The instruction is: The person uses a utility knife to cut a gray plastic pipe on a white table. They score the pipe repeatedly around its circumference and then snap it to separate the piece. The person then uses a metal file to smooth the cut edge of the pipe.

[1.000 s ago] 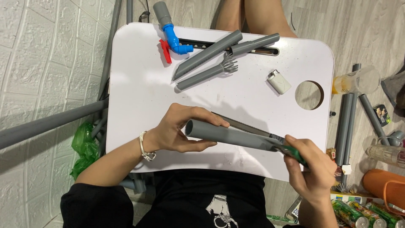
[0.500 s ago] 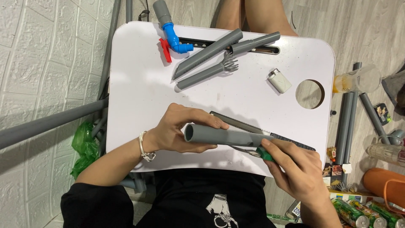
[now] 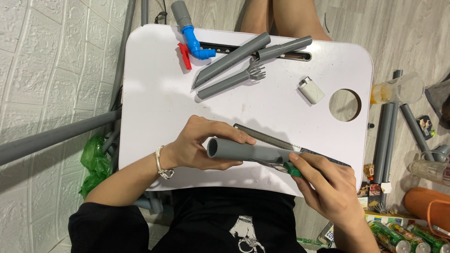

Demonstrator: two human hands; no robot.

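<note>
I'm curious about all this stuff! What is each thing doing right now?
grey pipe: level, held above the table.
left hand: gripping the pipe's open end.
right hand: gripping the saw handle.
saw: blade against the pipe.
blue valve: lying flat.
white lighter: lying flat.
plastic cup: tipped sideways.

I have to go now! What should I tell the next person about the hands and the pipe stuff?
Left hand grips the open end of a grey plastic pipe, held level just above the white lap table.
Right hand holds a green-handled tool against the pipe's other end; its blade is hidden. A hacksaw blade lies behind the pipe.
Done: three cut grey pipe pieces and a blue elbow fitting with red valve lie at the far edge.
Left: the held pipe looks whole so far.
</note>
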